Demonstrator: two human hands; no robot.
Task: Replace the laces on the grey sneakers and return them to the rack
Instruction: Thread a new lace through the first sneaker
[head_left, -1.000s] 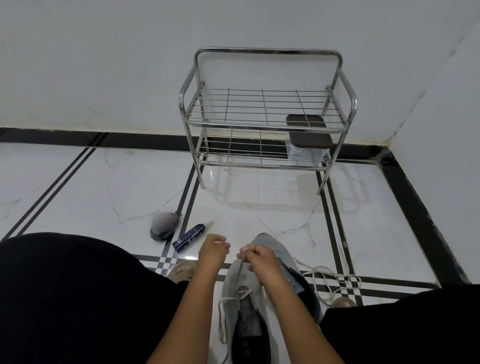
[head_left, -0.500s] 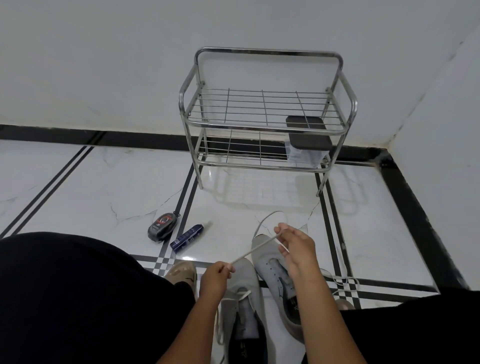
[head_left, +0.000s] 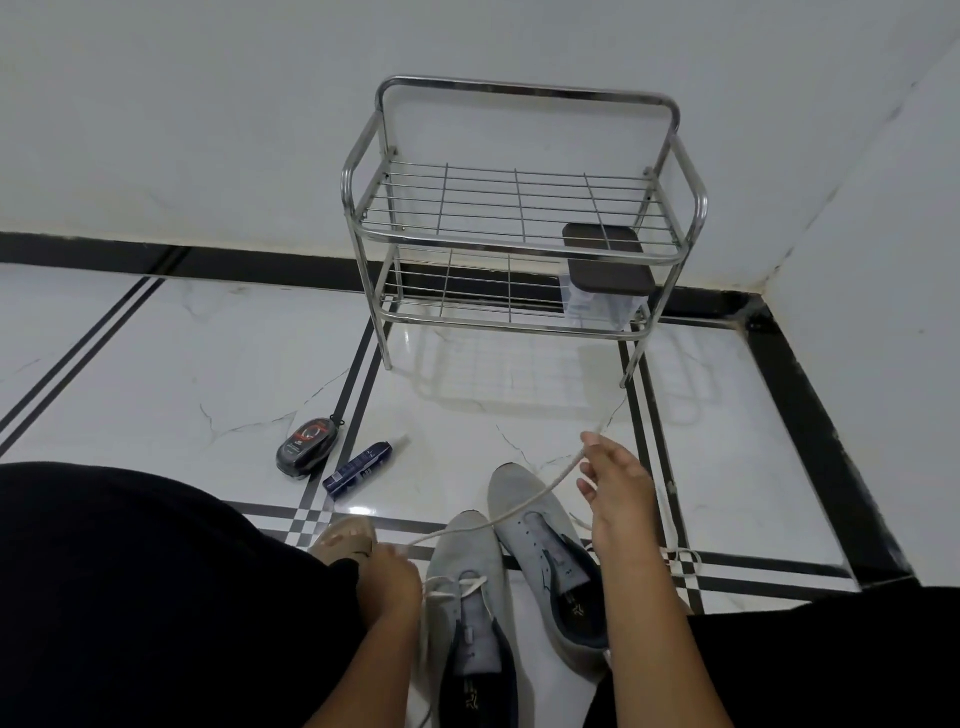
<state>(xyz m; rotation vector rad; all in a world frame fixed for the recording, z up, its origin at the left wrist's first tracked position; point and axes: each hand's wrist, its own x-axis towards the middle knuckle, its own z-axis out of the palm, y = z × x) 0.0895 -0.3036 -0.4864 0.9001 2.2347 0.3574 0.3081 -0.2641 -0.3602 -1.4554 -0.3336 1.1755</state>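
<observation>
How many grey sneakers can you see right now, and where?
2. The left sneaker lies on the floor between the forearms, partly laced. The right sneaker lies against it on its right, eyelets bare. None on the rack.

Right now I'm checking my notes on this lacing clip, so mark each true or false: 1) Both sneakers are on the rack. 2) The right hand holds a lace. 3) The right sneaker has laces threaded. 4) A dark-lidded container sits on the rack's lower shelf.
1) False: both grey sneakers, left sneaker and right sneaker, lie on the floor, in front of the rack.
2) True: the right hand pinches the white lace, which stretches to the left hand.
3) False: its eyelets look empty; the left sneaker is partly laced.
4) True: the container sits at the right end.
</observation>
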